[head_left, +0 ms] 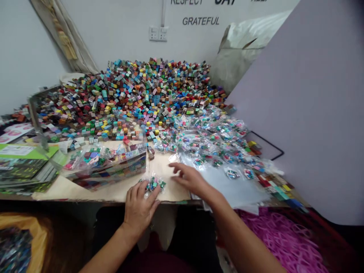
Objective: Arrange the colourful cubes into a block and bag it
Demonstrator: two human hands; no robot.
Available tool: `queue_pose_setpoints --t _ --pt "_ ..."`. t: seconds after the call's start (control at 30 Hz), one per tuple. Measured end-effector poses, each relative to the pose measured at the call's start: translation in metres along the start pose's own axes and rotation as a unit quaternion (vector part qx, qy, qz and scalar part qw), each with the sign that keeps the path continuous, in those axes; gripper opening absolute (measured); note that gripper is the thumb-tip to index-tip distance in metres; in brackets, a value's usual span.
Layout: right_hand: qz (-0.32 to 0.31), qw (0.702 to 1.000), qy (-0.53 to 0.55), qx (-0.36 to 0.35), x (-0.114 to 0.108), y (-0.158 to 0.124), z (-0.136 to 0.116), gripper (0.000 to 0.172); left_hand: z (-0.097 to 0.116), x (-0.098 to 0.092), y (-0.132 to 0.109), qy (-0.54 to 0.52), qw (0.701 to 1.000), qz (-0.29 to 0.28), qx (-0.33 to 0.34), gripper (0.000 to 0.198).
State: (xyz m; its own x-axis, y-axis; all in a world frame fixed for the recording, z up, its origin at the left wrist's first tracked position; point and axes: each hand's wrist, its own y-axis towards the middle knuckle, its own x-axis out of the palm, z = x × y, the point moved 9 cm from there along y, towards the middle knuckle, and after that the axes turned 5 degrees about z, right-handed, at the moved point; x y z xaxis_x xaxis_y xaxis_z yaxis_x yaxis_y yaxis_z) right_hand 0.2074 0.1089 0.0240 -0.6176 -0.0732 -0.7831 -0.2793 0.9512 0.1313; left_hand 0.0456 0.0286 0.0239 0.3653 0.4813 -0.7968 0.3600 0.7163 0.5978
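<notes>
My left hand (140,206) lies at the near edge of the table, its fingers curled on a small clear bag of coloured cubes (153,184). My right hand (190,179) hovers flat just to the right of that bag, fingers stretched out toward the left and holding nothing. It is over the brown paper (159,167) that covers the table, next to a stack of empty clear bags (224,187).
A huge heap of small coloured cubes (136,94) fills the back of the table. Filled clear bags (216,140) are piled at the right. A clear box of packed cubes (110,167) stands left of my hands, green printed cartons (22,165) beyond it. Pink netting (284,242) hangs below right.
</notes>
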Motion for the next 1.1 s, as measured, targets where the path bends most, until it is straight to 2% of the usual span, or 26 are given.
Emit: queue_pose_setpoints --t 0.07,0.13,0.27,0.4,0.5,0.57,0.63,0.67,0.73,0.8,0.9,1.1 --pt "0.138 0.981 -0.109 0.081 -0.047 -0.005 0.039 0.02 0.0 0.0 0.0 -0.003 1.0 -0.001 -0.002 0.036" --pt "0.166 0.956 -0.209 0.126 -0.07 -0.009 0.064 0.02 0.0 0.0 -0.001 -0.005 1.0 -0.001 -0.005 0.035" --pt "0.122 0.927 -0.304 0.182 -0.073 -0.01 0.088 0.024 -0.001 0.001 -0.001 -0.012 1.0 -0.007 -0.009 0.035" --pt "0.115 0.924 -0.284 0.229 -0.067 -0.02 0.092 0.021 0.0 0.001 -0.001 -0.018 1.0 -0.019 -0.017 0.037" --pt "0.168 0.943 -0.184 0.223 -0.066 -0.032 0.074 0.026 -0.002 0.003 -0.002 -0.02 0.999 -0.036 -0.028 0.04" --pt "0.211 0.96 -0.081 0.167 -0.062 -0.037 0.045 0.029 -0.003 0.004 -0.002 -0.026 0.998 -0.046 -0.033 0.04" --pt "0.218 0.974 0.012 0.066 -0.049 -0.035 0.002 0.029 -0.003 0.004 -0.002 -0.033 0.998 -0.051 -0.034 0.041" --pt "0.201 0.979 0.038 0.002 -0.039 -0.033 -0.022 0.026 -0.004 0.005 -0.002 -0.034 0.997 -0.052 -0.034 0.041" --pt "0.164 0.978 0.024 -0.124 -0.016 -0.028 -0.067 0.023 -0.005 0.005 -0.001 -0.035 0.998 -0.048 -0.035 0.039" --pt "0.125 0.966 -0.043 -0.223 0.008 -0.024 -0.096 0.024 -0.005 0.004 -0.001 -0.037 0.998 -0.035 -0.031 0.035" --pt "0.091 0.952 -0.083 -0.281 0.031 -0.019 -0.105 0.028 -0.007 0.001 -0.004 -0.058 0.998 -0.008 -0.027 0.029" --pt "0.055 0.964 0.021 -0.261 0.039 -0.014 -0.094 0.029 -0.012 -0.007 -0.014 -0.153 0.988 0.001 -0.007 0.017"
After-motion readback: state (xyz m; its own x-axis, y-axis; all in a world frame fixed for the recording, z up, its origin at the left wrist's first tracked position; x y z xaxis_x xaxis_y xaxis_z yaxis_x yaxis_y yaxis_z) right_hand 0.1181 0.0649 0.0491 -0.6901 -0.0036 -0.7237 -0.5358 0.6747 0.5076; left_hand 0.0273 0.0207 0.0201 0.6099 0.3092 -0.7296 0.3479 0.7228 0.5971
